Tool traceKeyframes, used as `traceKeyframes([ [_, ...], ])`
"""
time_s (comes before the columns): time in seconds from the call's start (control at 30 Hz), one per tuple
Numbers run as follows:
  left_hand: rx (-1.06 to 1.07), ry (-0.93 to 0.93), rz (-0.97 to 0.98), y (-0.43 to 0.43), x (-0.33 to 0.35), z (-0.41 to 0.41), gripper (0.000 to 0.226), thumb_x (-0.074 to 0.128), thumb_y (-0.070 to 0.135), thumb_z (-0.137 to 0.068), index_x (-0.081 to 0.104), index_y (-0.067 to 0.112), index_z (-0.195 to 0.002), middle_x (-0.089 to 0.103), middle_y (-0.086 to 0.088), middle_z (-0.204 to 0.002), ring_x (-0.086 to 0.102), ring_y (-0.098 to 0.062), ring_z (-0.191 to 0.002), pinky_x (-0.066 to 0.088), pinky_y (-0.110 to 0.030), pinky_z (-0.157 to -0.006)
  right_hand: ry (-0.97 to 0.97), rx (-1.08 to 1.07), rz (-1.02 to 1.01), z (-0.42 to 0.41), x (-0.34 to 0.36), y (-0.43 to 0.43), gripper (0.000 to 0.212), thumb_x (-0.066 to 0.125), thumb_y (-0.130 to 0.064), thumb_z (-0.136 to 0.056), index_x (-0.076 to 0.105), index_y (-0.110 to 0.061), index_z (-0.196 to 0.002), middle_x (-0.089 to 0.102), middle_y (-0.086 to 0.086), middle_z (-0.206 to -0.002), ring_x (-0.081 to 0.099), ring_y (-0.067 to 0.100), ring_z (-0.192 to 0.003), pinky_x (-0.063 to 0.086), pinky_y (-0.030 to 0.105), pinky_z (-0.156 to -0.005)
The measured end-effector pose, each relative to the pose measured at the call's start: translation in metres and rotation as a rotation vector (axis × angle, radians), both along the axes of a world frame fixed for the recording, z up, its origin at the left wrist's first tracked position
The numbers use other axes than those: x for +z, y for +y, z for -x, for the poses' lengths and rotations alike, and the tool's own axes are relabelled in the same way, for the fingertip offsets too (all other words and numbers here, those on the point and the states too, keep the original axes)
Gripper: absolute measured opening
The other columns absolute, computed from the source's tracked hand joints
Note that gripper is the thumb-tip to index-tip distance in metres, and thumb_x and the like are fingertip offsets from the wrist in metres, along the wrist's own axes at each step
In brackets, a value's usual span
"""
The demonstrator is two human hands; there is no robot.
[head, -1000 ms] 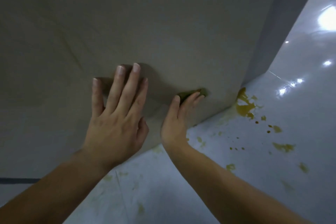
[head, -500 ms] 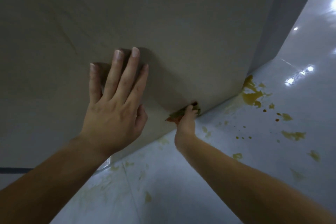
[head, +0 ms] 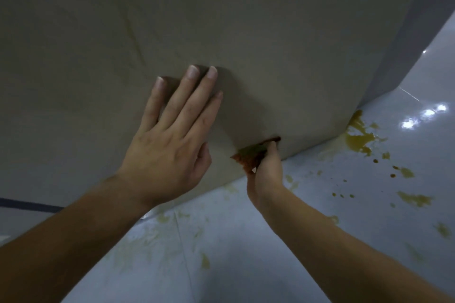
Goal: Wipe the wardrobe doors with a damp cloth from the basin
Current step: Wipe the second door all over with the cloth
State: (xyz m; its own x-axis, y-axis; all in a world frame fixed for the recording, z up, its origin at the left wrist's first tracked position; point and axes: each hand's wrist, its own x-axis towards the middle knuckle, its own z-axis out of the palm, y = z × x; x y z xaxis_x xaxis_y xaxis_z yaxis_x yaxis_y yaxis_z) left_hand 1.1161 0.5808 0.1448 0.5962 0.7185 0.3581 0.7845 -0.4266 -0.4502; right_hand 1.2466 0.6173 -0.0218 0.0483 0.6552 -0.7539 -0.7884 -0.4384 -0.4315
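A plain beige wardrobe door fills the upper part of the head view. My left hand lies flat against it, fingers spread, holding nothing. My right hand is low down near the door's bottom edge, closed on a small dark cloth with green and reddish-brown tones, pressed against the door. Most of the cloth is hidden under my fingers. No basin is in view.
The glossy pale tiled floor carries yellow-brown spills, the largest puddle at the wardrobe's bottom corner, with smaller drops to the right. A grey wall or side panel rises at the right.
My right hand has slid the cloth down and left along the door toward its bottom edge, curling tighter on it. My left hand has stayed flat on the door.
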Motion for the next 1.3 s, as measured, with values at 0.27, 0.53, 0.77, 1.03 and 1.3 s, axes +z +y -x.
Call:
traceKeyframes([
  [0.27,0.042,-0.068,-0.103,-0.019,0.036,0.033,0.075,0.06,0.021,-0.085,0.038,0.001,-0.153,0.018,-0.02,-0.167,0.014,-0.037,-0.156,0.012,-0.063,-0.123,-0.201,0.051,-0.244,0.0,0.065,-0.007,0.049,0.043,-0.049,-0.106,0.047,-0.02,-0.146,0.057,0.004,-0.14,0.058,0.02,-0.122,0.05,0.038,-0.101],
  [0.53,0.156,-0.275,-0.209,-0.048,0.097,0.082,0.077,0.063,0.023,-0.086,0.036,0.001,-0.155,0.009,-0.023,-0.167,0.003,-0.039,-0.157,0.005,-0.065,-0.123,-2.061,0.2,-1.322,0.03,0.224,-0.015,0.069,0.037,-0.041,-0.103,0.019,-0.006,-0.16,-0.001,0.008,-0.166,-0.001,0.041,-0.155,0.007,0.054,-0.125],
  [0.77,0.28,-0.38,-0.184,-0.06,0.129,0.095,0.082,0.064,0.024,-0.087,0.028,0.006,-0.159,0.001,-0.019,-0.169,-0.002,-0.04,-0.156,0.002,-0.07,-0.12,-2.627,0.355,-1.453,0.007,0.254,0.0,0.073,0.046,-0.048,-0.099,0.018,-0.019,-0.16,0.01,0.003,-0.168,-0.002,0.034,-0.154,-0.002,0.065,-0.121],
  [1.03,0.319,-0.333,-0.172,-0.058,0.126,0.095,0.085,0.06,0.022,-0.086,0.022,0.009,-0.161,-0.001,-0.015,-0.17,-0.005,-0.038,-0.157,0.002,-0.069,-0.121,-2.757,0.361,-1.797,-0.008,0.206,0.028,0.072,0.049,-0.043,-0.097,0.022,-0.02,-0.16,0.011,0.001,-0.169,0.008,0.031,-0.154,-0.006,0.061,-0.122],
  [1.3,0.314,-0.445,-0.149,-0.083,0.146,0.098,0.084,0.061,0.019,-0.085,0.025,0.001,-0.158,0.014,-0.016,-0.169,0.009,-0.03,-0.158,0.02,-0.057,-0.124,-2.489,0.048,-1.766,0.036,0.313,0.032,0.069,0.037,-0.042,-0.102,0.013,-0.021,-0.163,-0.003,-0.002,-0.171,-0.013,0.028,-0.156,-0.013,0.058,-0.122],
])
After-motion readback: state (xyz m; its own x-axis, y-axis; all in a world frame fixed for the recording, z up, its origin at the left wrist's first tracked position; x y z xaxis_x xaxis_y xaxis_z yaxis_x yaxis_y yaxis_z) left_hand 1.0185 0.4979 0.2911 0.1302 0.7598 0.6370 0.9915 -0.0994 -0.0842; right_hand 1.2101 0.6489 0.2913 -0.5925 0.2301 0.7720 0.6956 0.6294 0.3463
